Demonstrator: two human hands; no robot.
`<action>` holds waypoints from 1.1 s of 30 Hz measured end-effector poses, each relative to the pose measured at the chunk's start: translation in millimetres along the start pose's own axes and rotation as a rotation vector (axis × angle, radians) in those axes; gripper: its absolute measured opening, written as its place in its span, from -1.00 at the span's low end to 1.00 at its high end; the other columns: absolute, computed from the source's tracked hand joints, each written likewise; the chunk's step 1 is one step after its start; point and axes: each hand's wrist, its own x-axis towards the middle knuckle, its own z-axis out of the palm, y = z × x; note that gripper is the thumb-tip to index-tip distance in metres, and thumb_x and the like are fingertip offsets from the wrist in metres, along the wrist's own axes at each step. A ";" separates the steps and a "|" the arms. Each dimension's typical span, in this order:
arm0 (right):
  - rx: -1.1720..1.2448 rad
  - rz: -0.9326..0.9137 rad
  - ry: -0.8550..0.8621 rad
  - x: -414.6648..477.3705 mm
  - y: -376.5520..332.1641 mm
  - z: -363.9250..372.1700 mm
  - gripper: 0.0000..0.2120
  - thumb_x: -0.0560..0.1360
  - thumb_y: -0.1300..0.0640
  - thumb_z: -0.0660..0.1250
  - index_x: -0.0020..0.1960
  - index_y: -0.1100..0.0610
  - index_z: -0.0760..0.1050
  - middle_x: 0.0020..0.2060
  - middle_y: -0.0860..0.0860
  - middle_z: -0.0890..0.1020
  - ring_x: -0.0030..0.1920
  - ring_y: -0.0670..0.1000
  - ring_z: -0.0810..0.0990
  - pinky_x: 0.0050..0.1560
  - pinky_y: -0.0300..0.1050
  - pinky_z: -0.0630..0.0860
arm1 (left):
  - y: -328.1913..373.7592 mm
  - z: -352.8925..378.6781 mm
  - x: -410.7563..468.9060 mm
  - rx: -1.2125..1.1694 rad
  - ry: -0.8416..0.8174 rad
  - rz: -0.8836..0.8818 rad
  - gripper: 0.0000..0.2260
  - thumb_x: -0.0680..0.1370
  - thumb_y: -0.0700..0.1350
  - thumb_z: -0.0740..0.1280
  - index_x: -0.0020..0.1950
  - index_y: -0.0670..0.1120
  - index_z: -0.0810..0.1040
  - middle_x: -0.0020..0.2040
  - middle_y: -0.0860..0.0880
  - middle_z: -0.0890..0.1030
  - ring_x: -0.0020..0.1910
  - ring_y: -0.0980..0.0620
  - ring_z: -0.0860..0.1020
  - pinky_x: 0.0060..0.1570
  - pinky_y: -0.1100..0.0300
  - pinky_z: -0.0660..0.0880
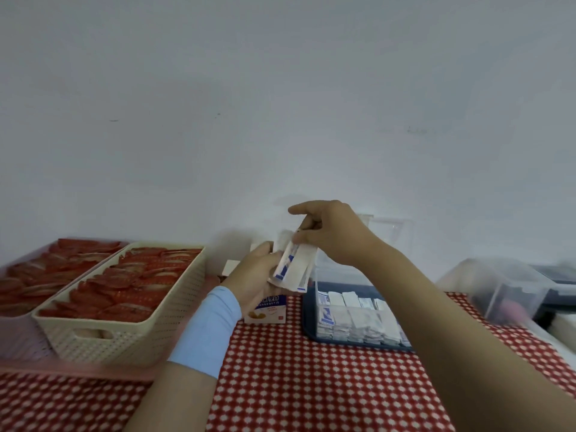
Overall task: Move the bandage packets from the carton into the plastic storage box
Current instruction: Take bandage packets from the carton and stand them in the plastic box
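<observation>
I see my left hand (255,269) curled round the top of the carton (269,310), which stands on the table (311,385) just left of the plastic storage box (343,275). My right hand (330,235) is above the carton, thumb and fingers (307,236) pinching a fanned bunch of bandage packets (294,266) by their upper ends, index finger stretched out. The bunch hangs beside the box's left wall. Inside the box, stored packets (358,319) stand in rows. The box sits on a blue tray (308,322). Well left of the box is a cream basket (124,338) of red items.
</observation>
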 end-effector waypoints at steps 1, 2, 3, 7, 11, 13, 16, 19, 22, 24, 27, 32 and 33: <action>0.004 -0.016 0.011 -1.6 -0.5 2.2 -0.57 0.49 0.22 0.47 0.34 0.07 0.53 -0.19 -0.07 0.72 -0.08 -0.10 0.66 -0.04 -0.37 0.52 | 0.1 5.1 -5.8 -0.139 -0.066 -0.013 -0.76 0.64 -0.14 0.21 0.26 -0.19 0.52 0.12 -0.28 0.65 0.02 -0.20 0.67 0.00 -0.13 0.64; 0.010 -0.029 0.028 -2.9 -0.5 3.5 -0.57 0.49 0.23 0.47 0.34 0.06 0.54 -0.19 -0.08 0.72 -0.10 -0.15 0.64 -0.02 -0.36 0.51 | 0.4 9.2 -11.2 -0.267 -0.110 -0.032 -0.73 0.66 -0.12 0.16 0.21 -0.21 0.56 0.08 -0.28 0.66 -0.02 -0.21 0.68 0.01 -0.14 0.63; 0.013 -0.040 0.042 -4.5 -0.4 4.2 -0.57 0.48 0.23 0.47 0.33 0.06 0.54 -0.19 -0.09 0.71 -0.13 -0.19 0.62 -0.03 -0.37 0.50 | -0.2 11.8 -14.5 -0.372 -0.138 -0.058 -0.68 0.68 -0.10 0.11 0.14 -0.22 0.61 0.04 -0.27 0.68 -0.05 -0.21 0.69 0.00 -0.14 0.61; -0.009 -0.060 0.016 -14.1 0.9 5.8 -0.67 0.48 0.16 0.49 0.24 0.06 0.61 -0.19 -0.06 0.69 -0.28 -0.23 0.57 -0.22 -0.41 0.50 | 0.0 16.1 -20.5 -0.579 -0.180 -0.118 -0.58 0.68 0.00 0.09 0.04 -0.24 0.65 -0.01 -0.28 0.69 -0.12 -0.23 0.70 -0.11 -0.15 0.63; 0.090 -0.031 0.064 -24.5 1.1 6.3 -0.71 0.48 0.18 0.50 0.19 0.07 0.63 -0.17 -0.02 0.65 -0.23 -0.07 0.66 -0.41 -0.35 0.53 | 1.3 20.9 -25.1 -0.381 -0.192 -0.107 -0.59 0.66 0.10 0.13 0.19 -0.19 0.58 0.06 -0.24 0.68 -0.05 -0.16 0.69 -0.05 -0.02 0.66; 0.178 -0.013 0.110 -30.5 1.6 5.2 -0.72 0.46 0.22 0.50 0.16 0.08 0.64 -0.20 -0.03 0.64 -0.25 -0.07 0.66 -0.42 -0.32 0.54 | 1.9 25.3 -26.9 -0.328 -0.207 -0.102 -0.64 0.66 0.05 0.16 0.20 -0.19 0.56 0.02 -0.19 0.69 -0.10 -0.09 0.68 -0.16 0.08 0.65; 0.268 -0.013 0.159 -38.6 4.4 2.9 -0.70 0.43 0.20 0.54 0.13 0.02 0.63 -0.25 -0.08 0.65 -0.30 -0.07 0.60 -0.34 -0.17 0.61 | 1.4 35.6 -28.8 -0.335 -0.222 -0.104 -0.76 0.64 -0.06 0.23 0.13 -0.19 0.57 -0.09 -0.15 0.68 -0.21 -0.02 0.66 -0.25 0.14 0.62; 0.352 0.006 0.180 -45.4 10.6 -5.8 -0.68 0.42 0.20 0.55 0.13 -0.01 0.63 -0.24 -0.08 0.68 -0.30 -0.07 0.58 -0.27 -0.25 0.54 | -1.6 45.2 -24.6 -0.270 -0.189 -0.041 -0.82 0.66 -0.17 0.20 0.16 -0.22 0.53 -0.14 -0.15 0.66 -0.28 -0.02 0.62 -0.30 0.13 0.59; 0.487 0.103 0.100 -57.1 18.8 -20.0 -0.57 0.40 0.29 0.55 0.23 0.09 0.59 -0.19 -0.01 0.67 -0.27 -0.05 0.63 -0.23 -0.26 0.57 | -2.4 52.1 -22.5 -0.168 -0.207 0.022 -0.81 0.66 -0.16 0.19 0.19 -0.19 0.53 -0.12 -0.17 0.68 -0.28 -0.07 0.63 -0.28 0.08 0.59; 0.526 0.146 0.059 -66.3 25.7 -28.8 -0.52 0.38 0.31 0.56 0.26 0.10 0.57 -0.16 0.01 0.65 -0.19 0.00 0.67 -0.13 -0.16 0.65 | -1.9 56.0 -23.5 -0.093 -0.250 0.003 -0.78 0.66 -0.13 0.20 0.26 -0.14 0.51 -0.02 -0.18 0.70 -0.17 -0.13 0.68 -0.21 0.03 0.62; 0.555 0.169 0.084 -75.5 39.0 -38.7 -0.51 0.36 0.34 0.57 0.25 0.10 0.57 -0.12 0.07 0.62 -0.14 0.07 0.67 -0.06 -0.06 0.68 | -6.2 63.4 -18.1 -0.044 -0.300 -0.039 -0.73 0.67 -0.09 0.20 0.33 -0.13 0.49 0.09 -0.21 0.69 -0.04 -0.22 0.68 -0.09 -0.05 0.64; 0.506 0.125 0.161 -80.3 56.5 -43.7 -0.50 0.36 0.39 0.55 0.24 0.07 0.60 -0.17 0.03 0.60 -0.19 -0.05 0.61 -0.02 -0.14 0.66 | -18.8 75.7 -6.5 -0.117 -0.328 -0.105 -0.68 0.66 -0.02 0.19 0.37 -0.10 0.48 0.17 -0.22 0.65 0.11 -0.25 0.65 0.00 -0.12 0.63; 0.504 0.105 0.172 -81.1 58.9 -43.8 -0.49 0.36 0.40 0.54 0.25 0.08 0.60 -0.18 0.02 0.60 -0.20 -0.08 0.61 -0.01 -0.17 0.64 | -21.1 77.5 -5.7 -0.154 -0.357 -0.123 -0.66 0.64 0.00 0.19 0.37 -0.09 0.48 0.19 -0.23 0.64 0.14 -0.25 0.64 -0.05 -0.08 0.64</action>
